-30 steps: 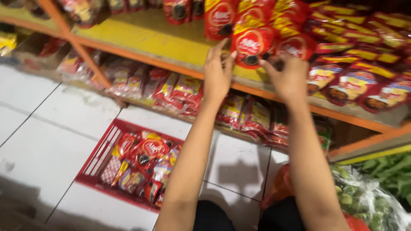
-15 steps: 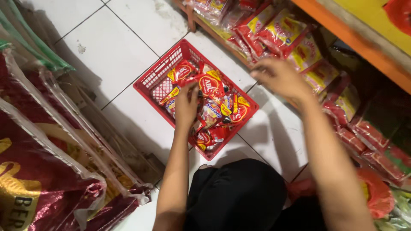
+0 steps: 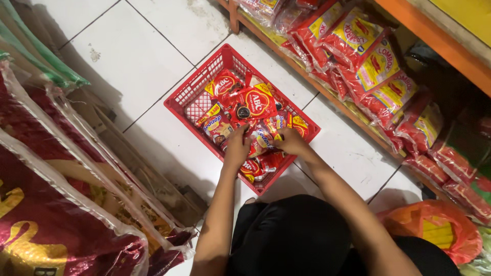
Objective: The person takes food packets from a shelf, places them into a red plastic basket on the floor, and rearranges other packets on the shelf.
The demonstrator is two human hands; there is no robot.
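A red plastic basket (image 3: 190,95) sits on the white tiled floor, filled with several red and yellow sachet packets and sauce pouches (image 3: 254,100). Both my hands are down inside its near end. My left hand (image 3: 237,148) has its fingers curled onto a small packet (image 3: 262,139) in the pile. My right hand (image 3: 292,141) grips the packets right beside it, fingers pointing toward the left hand. The two hands are almost touching over the same cluster. My black-clad knees (image 3: 291,232) are just below the basket.
A low orange shelf (image 3: 440,43) with bagged red and yellow packets (image 3: 368,61) runs along the right. Large sacks (image 3: 56,204) lean at the left. An orange plastic bag (image 3: 434,230) lies at lower right. White floor tiles (image 3: 148,46) surround the basket.
A second ago both hands were up at the shelf on red pouches. They came down to the basket and now rest together on packets at its near end.
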